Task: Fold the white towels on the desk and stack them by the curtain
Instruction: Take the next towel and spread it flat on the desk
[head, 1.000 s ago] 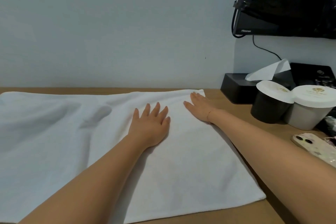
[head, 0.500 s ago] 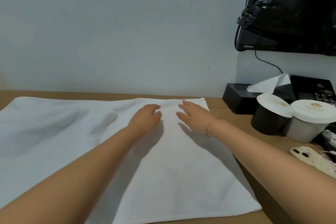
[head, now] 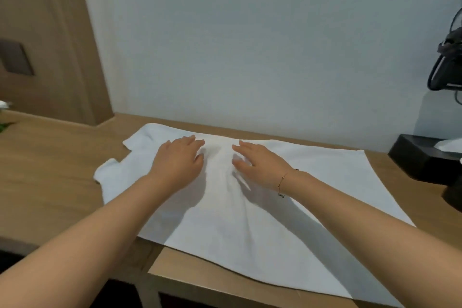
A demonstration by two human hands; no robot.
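A white towel (head: 250,227) lies spread across the wooden desk (head: 50,177), its near edge hanging over the desk's front. Its left end is rumpled and partly doubled over. My left hand (head: 177,162) rests palm down on the towel near its far edge, fingers straight. My right hand (head: 260,165) lies on the towel just to the right of it, fingers spread and slightly bent, with a thin bracelet at the wrist. A small ridge of cloth stands between the two hands. No curtain is in view.
A black tissue box (head: 425,155) sits at the desk's far right, with a dark round object (head: 453,195) in front of it. Black cables (head: 447,65) hang on the wall above. A wooden panel (head: 45,40) rises at the left.
The view swung left. Both hands slid left along the towel's far edge and now lie flatter, with cloth bunched between them. The cups and phone have left the view.
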